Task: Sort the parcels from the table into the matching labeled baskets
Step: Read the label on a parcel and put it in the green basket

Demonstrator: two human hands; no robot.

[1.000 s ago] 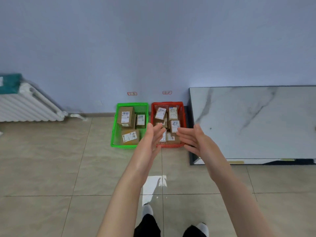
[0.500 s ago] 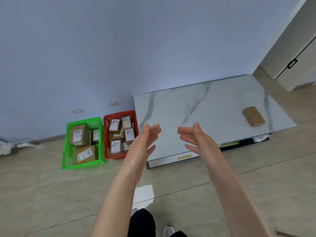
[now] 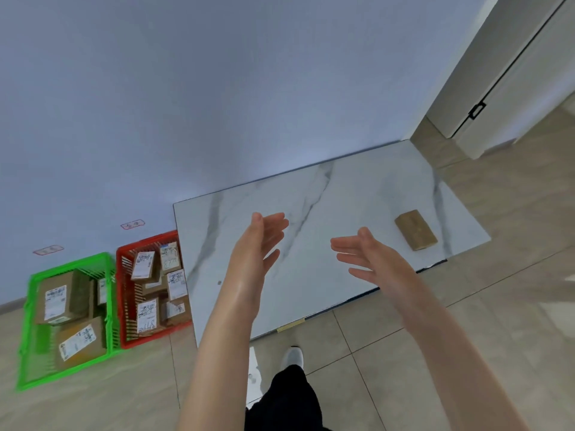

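Note:
One brown parcel [image 3: 416, 229] lies on the far right of the white marble table [image 3: 326, 275], its label side hidden. My left hand [image 3: 259, 244] and my right hand [image 3: 370, 258] hover over the table's middle, both empty with fingers spread, palms facing each other. The right hand is a short way left of the parcel, not touching it. On the floor to the left stand a red basket [image 3: 123, 293] holding several labeled parcels and a green basket [image 3: 31, 331] holding three parcels.
Two small red-outlined labels [image 3: 133, 225] [image 3: 48, 250] are stuck on the blue wall above the baskets. A white door [image 3: 510, 73] stands at the far right. Tiled floor surrounds the table; my legs and a shoe [image 3: 292, 357] are below.
My view has swung from the baskets to the right, bringing the table and its parcel into sight. Both open hands have moved with it from over the red basket to above the table.

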